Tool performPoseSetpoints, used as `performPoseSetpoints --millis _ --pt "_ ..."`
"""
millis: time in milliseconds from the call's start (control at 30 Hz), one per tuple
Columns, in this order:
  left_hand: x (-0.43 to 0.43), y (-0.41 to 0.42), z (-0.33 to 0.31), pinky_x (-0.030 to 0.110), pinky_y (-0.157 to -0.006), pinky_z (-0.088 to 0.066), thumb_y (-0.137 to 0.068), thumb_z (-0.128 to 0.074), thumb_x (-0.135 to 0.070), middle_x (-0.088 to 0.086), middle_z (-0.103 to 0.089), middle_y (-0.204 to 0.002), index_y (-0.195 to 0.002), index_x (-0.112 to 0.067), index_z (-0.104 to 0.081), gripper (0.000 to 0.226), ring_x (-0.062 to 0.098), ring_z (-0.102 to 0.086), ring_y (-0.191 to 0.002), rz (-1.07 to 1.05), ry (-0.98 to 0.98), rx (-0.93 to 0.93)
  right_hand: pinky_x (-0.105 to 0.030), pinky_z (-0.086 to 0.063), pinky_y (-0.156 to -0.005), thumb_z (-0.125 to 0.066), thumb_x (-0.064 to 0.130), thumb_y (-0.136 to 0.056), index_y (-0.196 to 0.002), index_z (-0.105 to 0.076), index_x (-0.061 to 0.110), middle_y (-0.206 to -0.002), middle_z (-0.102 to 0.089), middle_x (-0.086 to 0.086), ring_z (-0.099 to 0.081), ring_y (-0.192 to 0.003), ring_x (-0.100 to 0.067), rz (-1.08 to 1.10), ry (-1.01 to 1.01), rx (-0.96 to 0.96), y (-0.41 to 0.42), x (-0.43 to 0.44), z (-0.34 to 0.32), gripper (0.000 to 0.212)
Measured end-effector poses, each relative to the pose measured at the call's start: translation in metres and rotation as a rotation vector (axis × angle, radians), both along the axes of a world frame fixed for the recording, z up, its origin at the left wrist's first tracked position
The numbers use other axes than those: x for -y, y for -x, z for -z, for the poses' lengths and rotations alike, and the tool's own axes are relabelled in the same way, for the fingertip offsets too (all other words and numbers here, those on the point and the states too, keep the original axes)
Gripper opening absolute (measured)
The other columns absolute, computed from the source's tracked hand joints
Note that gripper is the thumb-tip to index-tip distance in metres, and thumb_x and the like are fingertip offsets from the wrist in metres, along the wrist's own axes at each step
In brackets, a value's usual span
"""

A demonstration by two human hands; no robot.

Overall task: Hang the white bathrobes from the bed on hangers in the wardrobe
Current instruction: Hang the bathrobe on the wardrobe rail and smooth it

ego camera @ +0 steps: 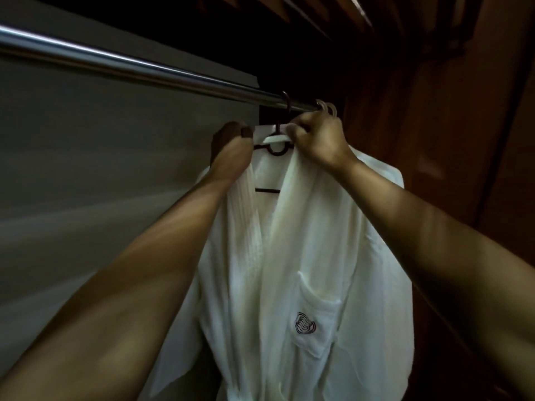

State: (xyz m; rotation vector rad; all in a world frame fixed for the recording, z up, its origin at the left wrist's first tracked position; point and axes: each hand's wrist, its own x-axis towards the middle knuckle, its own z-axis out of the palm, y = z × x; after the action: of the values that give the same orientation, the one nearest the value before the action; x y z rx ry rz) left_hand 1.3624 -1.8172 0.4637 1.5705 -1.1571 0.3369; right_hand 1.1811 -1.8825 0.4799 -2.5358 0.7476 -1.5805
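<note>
Hands both up at the collar: left hand [231,146] curled round the lapel edge on its side, right hand [318,140] pinching the collar cloth just beside the hanger's neck, neither one loose. Reason for the hold, as I judge it: seating the collar evenly so the weight sits square and does not slide off one arm. Wardrobe [434,111], one, dark wood wall on my right, grey back panel [115,140] on my left. Rail [144,70], one, bright metal, running across from upper left to the wood wall. Bathrobe [304,241], one in view, white, waffle-textured, front facing me, draped from the hanger and hanging below the rail near its right end; its lower part runs out of frame. Bed and any further robes not in view, so cannot say how many are left. Hanger [273,150], one, dark, its hook over the rail above my hands, its lower crossbar showing in the open neck of the robe. Pale rings [327,107] on the rail just past my right hand: two for certain, perhaps a third, too crowded to tell. Pocket [312,308], one, on the chest. Loop [276,138], one, white, at the collar's middle. Emblem [304,322], one, dark stitched swirl on the pocket. Judgement: this robe is all but hung; letting go remains.
</note>
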Motion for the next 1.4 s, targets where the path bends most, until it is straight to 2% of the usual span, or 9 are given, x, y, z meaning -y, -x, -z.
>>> performPoseSetpoints --millis 100,267,433,667,833,1000,1133,1233,1400 --pt "0.008 0.005 -0.001 0.03 -0.081 -0.046 -0.102 -0.054 -0.028 0.016 -0.072 -0.114 -0.113 -0.01 -0.073 0.029 0.033 -0.066 -0.108 -0.065 -0.049 -0.031 -0.005 -0.044 -0.06 -0.056 0.024 -0.102 -0.104 -0.079 0.016 -0.096 -0.076 0.006 -0.064 -0.071 0.005 0.051 -0.048 -0.107 -0.008 0.005 -0.007 0.025" --pt "0.006 -0.003 -0.005 0.026 -0.083 -0.048 -0.092 -0.061 -0.025 0.008 -0.074 -0.107 -0.099 -0.019 -0.075 0.017 0.03 -0.069 -0.104 -0.072 -0.085 0.05 -0.025 -0.045 -0.067 -0.046 0.033 -0.105 -0.082 -0.068 0.012 -0.08 -0.065 -0.001 -0.059 -0.074 -0.013 0.068 -0.178 -0.349 0.004 0.011 -0.011 0.038" --pt "-0.018 -0.025 0.045 0.03 -0.083 -0.048 -0.089 -0.056 -0.064 -0.011 -0.064 -0.104 -0.113 -0.027 -0.066 0.044 0.013 -0.061 -0.096 0.077 -0.12 0.112 -0.027 -0.042 -0.083 -0.055 0.049 -0.102 -0.113 -0.07 0.025 -0.111 -0.063 0.006 -0.058 -0.103 -0.012 -0.001 -0.253 -0.552 0.046 0.008 -0.007 0.031" --pt "-0.024 -0.078 0.088 0.04 -0.102 -0.047 -0.102 -0.046 -0.06 -0.006 -0.063 -0.129 -0.13 -0.034 -0.057 0.041 0.02 -0.06 -0.118 0.23 -0.157 -0.093 -0.023 -0.036 -0.058 -0.051 0.052 -0.103 -0.078 -0.057 0.036 -0.079 -0.056 0.011 -0.055 -0.071 -0.007 0.08 -0.195 -0.45 0.062 0.014 0.009 0.03" --pt "-0.001 -0.078 0.082 0.032 -0.09 -0.039 -0.103 -0.052 -0.048 0.011 -0.061 -0.133 -0.134 -0.017 -0.059 0.043 0.031 -0.057 -0.12 0.062 -0.171 -0.097 -0.032 -0.029 -0.057 -0.044 0.043 -0.107 -0.08 -0.055 0.019 -0.08 -0.053 -0.001 -0.049 -0.078 -0.022 0.266 -0.04 -0.426 0.046 0.026 0.018 0.038" --pt "0.036 -0.064 0.062 0.037 -0.103 -0.044 -0.102 -0.055 -0.032 0.011 -0.059 -0.141 -0.137 -0.017 -0.06 0.039 0.033 -0.056 -0.126 0.095 -0.315 -0.027 -0.03 -0.028 -0.058 -0.043 0.046 -0.107 -0.069 -0.048 0.019 -0.075 -0.051 -0.001 -0.056 -0.082 -0.029 0.355 -0.163 -0.361 0.054 0.044 0.021 0.047" --pt "0.052 -0.044 0.067 0.028 -0.095 -0.039 -0.099 -0.061 -0.034 0.01 -0.053 -0.144 -0.144 -0.019 -0.052 0.049 0.032 -0.055 -0.128 0.075 -0.279 -0.057 -0.03 -0.045 -0.068 -0.045 0.053 -0.105 -0.084 -0.065 0.016 -0.089 -0.063 -0.003 -0.062 -0.087 -0.028 0.161 -0.317 -0.406 0.07 0.037 0.013 0.048" --pt "0.048 -0.029 0.08 0.025 -0.088 -0.037 -0.094 -0.064 -0.035 0.013 -0.053 -0.134 -0.13 -0.016 -0.056 0.042 0.031 -0.057 -0.116 0.0 -0.089 -0.113 -0.038 -0.048 -0.105 -0.042 0.073 -0.096 -0.125 -0.07 0.017 -0.128 -0.065 0.002 -0.064 -0.116 -0.022 0.063 -0.509 -0.277 0.087 0.037 0.009 0.069" --pt "0.017 0.027 0.097 0.028 -0.071 -0.042 -0.095 -0.062 -0.048 0.004 -0.062 -0.105 -0.114 -0.018 -0.053 0.036 0.021 -0.062 -0.092 0.117 0.018 -0.174 -0.039 -0.049 -0.106 -0.035 0.062 -0.105 -0.125 -0.07 0.02 -0.126 -0.068 -0.001 -0.064 -0.117 -0.019 -0.028 -0.586 -0.232 0.098 0.046 0.012 0.059"
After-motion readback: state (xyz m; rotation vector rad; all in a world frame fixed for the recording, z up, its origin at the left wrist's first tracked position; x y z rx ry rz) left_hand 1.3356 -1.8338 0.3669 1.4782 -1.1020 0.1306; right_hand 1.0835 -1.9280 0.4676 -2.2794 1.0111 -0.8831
